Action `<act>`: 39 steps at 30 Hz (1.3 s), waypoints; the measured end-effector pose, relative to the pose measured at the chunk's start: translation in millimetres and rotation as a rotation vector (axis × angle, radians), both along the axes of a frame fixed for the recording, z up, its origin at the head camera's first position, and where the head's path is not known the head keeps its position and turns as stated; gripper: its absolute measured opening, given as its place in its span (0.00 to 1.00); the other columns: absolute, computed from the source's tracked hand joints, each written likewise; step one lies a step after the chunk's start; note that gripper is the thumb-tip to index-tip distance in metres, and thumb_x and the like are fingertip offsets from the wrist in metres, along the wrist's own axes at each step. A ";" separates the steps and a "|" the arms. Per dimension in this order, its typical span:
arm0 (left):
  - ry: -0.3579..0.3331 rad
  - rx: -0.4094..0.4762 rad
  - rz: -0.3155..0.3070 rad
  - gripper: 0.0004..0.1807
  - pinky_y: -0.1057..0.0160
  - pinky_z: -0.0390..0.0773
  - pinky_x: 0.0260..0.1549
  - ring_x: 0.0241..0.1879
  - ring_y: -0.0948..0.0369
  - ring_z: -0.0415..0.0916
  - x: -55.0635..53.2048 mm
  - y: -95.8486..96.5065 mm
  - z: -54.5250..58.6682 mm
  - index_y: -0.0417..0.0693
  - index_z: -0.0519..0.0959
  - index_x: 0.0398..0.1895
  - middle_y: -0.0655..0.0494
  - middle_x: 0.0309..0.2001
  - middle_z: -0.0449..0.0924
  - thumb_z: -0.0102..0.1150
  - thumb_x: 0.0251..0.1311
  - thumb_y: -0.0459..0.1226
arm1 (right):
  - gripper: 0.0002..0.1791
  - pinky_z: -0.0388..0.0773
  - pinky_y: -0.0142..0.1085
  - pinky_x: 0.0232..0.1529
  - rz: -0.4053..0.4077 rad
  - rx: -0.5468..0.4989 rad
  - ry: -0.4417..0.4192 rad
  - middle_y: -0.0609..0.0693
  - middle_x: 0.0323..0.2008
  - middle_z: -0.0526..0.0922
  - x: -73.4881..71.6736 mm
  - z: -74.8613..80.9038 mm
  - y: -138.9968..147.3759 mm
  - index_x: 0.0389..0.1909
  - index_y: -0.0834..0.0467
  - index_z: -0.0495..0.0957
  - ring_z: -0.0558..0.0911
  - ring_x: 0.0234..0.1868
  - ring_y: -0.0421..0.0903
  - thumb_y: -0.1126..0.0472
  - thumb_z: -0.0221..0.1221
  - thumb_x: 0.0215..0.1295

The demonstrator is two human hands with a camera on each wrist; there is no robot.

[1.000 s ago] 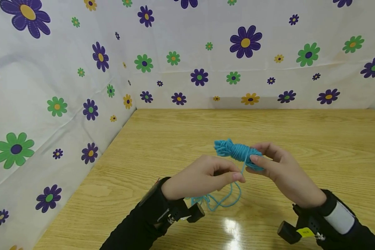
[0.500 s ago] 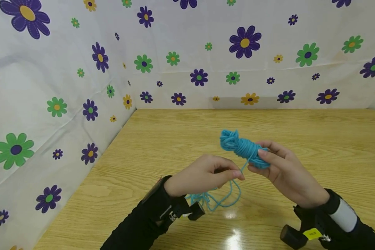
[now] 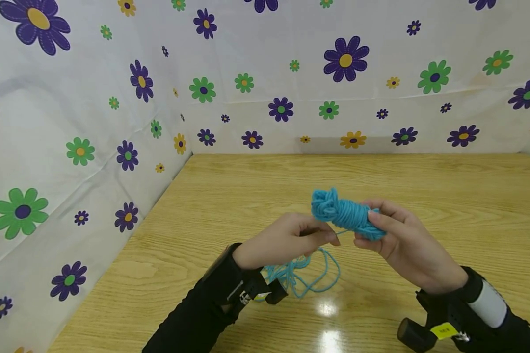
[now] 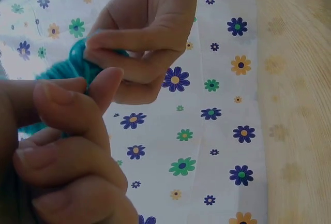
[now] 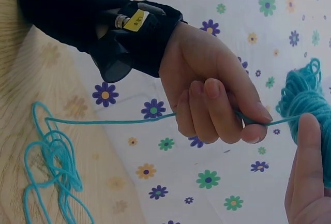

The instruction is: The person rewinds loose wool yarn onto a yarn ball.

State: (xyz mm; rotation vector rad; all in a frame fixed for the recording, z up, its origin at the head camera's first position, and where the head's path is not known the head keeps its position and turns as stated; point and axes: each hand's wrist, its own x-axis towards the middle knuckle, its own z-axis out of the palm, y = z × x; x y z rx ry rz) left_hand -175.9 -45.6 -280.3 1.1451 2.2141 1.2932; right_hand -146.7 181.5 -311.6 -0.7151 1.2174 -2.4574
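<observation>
A bundle of blue yarn [image 3: 349,214], wound tightly round its middle with loops at its left end, is held above the table in my right hand [image 3: 408,245]. The right thumb lies over its right end, fingers behind. To its left, my left hand [image 3: 287,240] pinches the strand [image 5: 282,121] between thumb and forefinger. In the right wrist view the strand runs taut from bundle to pinch, through the curled left fingers, then down to a loose pile of yarn [image 5: 59,162]. The left wrist view shows the right hand [image 4: 150,38] gripping the bundle, partly hidden by left fingers [image 4: 67,157].
The loose yarn pile [image 3: 291,274] lies on the wooden table [image 3: 229,191] under the left wrist, partly hidden by its camera. A white flowered cloth [image 3: 256,63] stands behind the table and along its left side. Both wrists wear dark cameras.
The right hand has moved slightly right with the bundle, which rose, then dipped a little at its looped end. The left hand has shifted slightly up and left, and its strand now runs flatter.
</observation>
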 end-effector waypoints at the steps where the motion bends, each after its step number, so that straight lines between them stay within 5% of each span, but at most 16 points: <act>1: -0.010 0.014 -0.005 0.12 0.68 0.65 0.19 0.16 0.65 0.62 -1.4 -0.4 -0.7 0.37 0.78 0.44 0.53 0.27 0.76 0.44 0.68 0.30 | 0.17 0.77 0.36 0.45 0.016 0.003 0.010 0.53 0.43 0.74 -0.2 -0.3 0.0 0.51 0.63 0.71 0.79 0.40 0.45 0.70 0.35 0.74; 11: -0.099 0.084 -0.013 0.10 0.67 0.67 0.26 0.24 0.62 0.65 -7.0 -3.7 -2.7 0.37 0.74 0.30 0.55 0.25 0.69 0.43 0.68 0.31 | 0.18 0.79 0.33 0.40 0.183 0.130 0.141 0.50 0.41 0.77 0.5 1.0 -1.7 0.50 0.63 0.72 0.79 0.38 0.43 0.71 0.33 0.74; 21: -0.076 0.065 -0.034 0.15 0.66 0.63 0.22 0.18 0.59 0.59 -6.4 -5.1 -0.9 0.38 0.75 0.28 0.55 0.17 0.60 0.43 0.70 0.36 | 0.15 0.79 0.33 0.32 0.211 0.345 0.226 0.48 0.37 0.78 3.1 2.5 -4.6 0.47 0.63 0.74 0.76 0.34 0.41 0.72 0.38 0.72; 29: -0.085 0.095 -0.056 0.14 0.67 0.61 0.20 0.17 0.61 0.59 -3.4 -5.4 1.2 0.36 0.76 0.29 0.55 0.17 0.60 0.44 0.70 0.34 | 0.10 0.79 0.34 0.30 0.139 0.549 0.247 0.55 0.39 0.75 6.0 5.1 -7.2 0.45 0.65 0.73 0.75 0.32 0.41 0.69 0.44 0.71; 39: -0.052 0.089 -0.053 0.11 0.66 0.59 0.21 0.18 0.63 0.57 3.8 -6.0 6.4 0.38 0.77 0.31 0.56 0.18 0.59 0.46 0.68 0.33 | 0.13 0.79 0.45 0.40 -0.021 0.743 0.197 0.60 0.44 0.75 5.0 9.4 -9.3 0.47 0.68 0.70 0.78 0.40 0.51 0.62 0.47 0.71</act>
